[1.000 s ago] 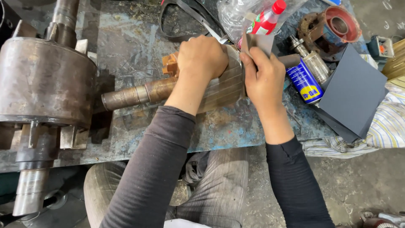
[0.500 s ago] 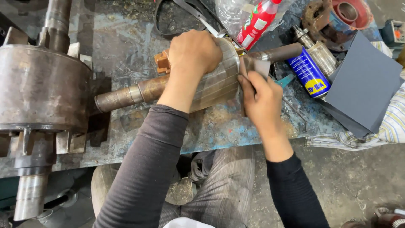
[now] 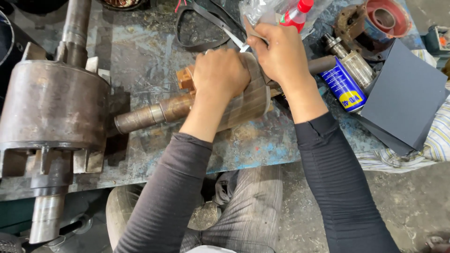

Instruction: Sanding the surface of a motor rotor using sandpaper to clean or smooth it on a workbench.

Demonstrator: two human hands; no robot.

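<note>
A small motor rotor (image 3: 248, 100) with a ribbed metal core and a rusty shaft (image 3: 150, 114) lies across the worn blue workbench (image 3: 140, 65). My left hand (image 3: 220, 75) presses down on top of the rotor core and grips it. My right hand (image 3: 279, 54) is at the rotor's far end, fingers closed on a small pale strip (image 3: 238, 41), probably sandpaper, held against the core's edge. What lies under the right palm is hidden.
A large rusty rotor (image 3: 51, 105) with a long shaft fills the bench's left side. A blue spray can (image 3: 344, 84), dark sandpaper sheets (image 3: 405, 96), a red-capped bottle (image 3: 295, 14), a black belt (image 3: 201, 28) and a red motor cover (image 3: 386, 18) lie at the right and back.
My right hand has moved from the rotor's right end up over its far end. The view has shifted, so the bench sits lower and more to the right.
</note>
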